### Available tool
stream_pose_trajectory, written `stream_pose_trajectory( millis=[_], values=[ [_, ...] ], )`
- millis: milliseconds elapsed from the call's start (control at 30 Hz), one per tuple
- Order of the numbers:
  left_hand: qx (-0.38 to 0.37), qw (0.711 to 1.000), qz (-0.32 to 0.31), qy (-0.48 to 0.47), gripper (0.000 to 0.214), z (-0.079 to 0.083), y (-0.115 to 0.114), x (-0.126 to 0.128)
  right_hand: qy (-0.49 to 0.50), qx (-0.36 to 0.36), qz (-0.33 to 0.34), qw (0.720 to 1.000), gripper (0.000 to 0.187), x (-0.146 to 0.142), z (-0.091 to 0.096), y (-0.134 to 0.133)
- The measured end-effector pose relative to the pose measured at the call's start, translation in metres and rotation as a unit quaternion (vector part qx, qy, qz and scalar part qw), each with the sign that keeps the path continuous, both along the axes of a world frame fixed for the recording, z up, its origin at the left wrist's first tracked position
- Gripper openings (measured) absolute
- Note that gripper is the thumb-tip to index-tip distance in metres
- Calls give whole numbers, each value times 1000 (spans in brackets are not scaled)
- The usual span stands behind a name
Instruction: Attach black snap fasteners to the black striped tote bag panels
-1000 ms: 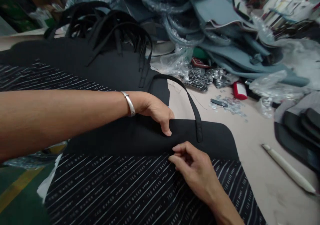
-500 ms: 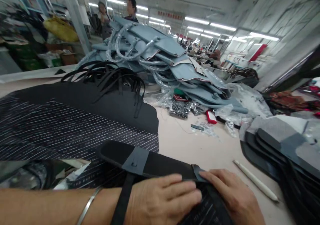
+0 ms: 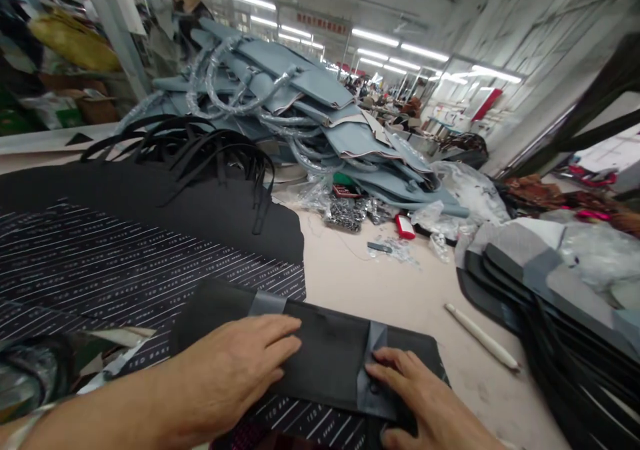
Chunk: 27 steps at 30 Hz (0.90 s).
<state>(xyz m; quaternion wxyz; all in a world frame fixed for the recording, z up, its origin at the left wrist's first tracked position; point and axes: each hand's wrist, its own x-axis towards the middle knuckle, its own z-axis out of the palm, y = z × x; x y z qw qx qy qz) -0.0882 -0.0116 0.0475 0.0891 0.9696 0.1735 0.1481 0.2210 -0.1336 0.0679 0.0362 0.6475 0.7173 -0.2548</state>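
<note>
A long black bag panel [image 3: 325, 350] lies in front of me, crossed by two grey-blue strips. My left hand [image 3: 235, 363] rests flat on its left part, fingers stretched out just below the left grey-blue strip [image 3: 267, 303]. At the other end, the fingertips of my right hand [image 3: 425, 397] press on the right grey-blue strip [image 3: 373, 363], with the thumb by the near edge of the panel. A small dark stud or hole shows on that strip. Under the panel is black lining fabric [image 3: 310, 420] with white slanted lines and lettering.
Left stands a stack of black striped pieces [image 3: 150, 257] with black straps [image 3: 225, 150]. Behind is a heap of blue bags [image 3: 320, 83]. A white pen-like tool [image 3: 483, 337] and more black panels [image 3: 500, 277] lie right. A red-and-white box [image 3: 405, 227] sits mid-table.
The panel has turned to show more of its flat face. My left hand has moved left onto it; my right hand has shifted left onto the strip. The view has swung right.
</note>
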Motion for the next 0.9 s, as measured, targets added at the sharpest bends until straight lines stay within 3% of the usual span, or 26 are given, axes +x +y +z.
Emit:
stream_pose_trajectory(
  millis=[67,167,267,333,467,633,733,900],
  values=[
    [12,1000,-22,11,36,-7,14,26,29,-9,-21,999,56,3,7,1],
    [40,999,-29,15,41,-29,25,54,86,2,-72,994,49,13,8,1],
    [74,997,-28,16,39,-48,27,61,140,14,-154,978,39,27,2,16],
    [97,995,-30,22,40,-52,27,60,149,70,-181,970,30,36,-5,42],
    [132,990,-26,38,42,-44,27,60,86,219,-139,962,24,45,-28,125],
    [139,990,-25,27,44,-34,29,57,34,251,-72,965,33,31,-52,216],
    [99,995,-21,14,43,-34,30,54,-7,244,-31,969,37,17,-56,239],
    [21,999,0,-43,35,-42,30,53,-47,218,-21,975,29,1,-52,248]
  ],
)
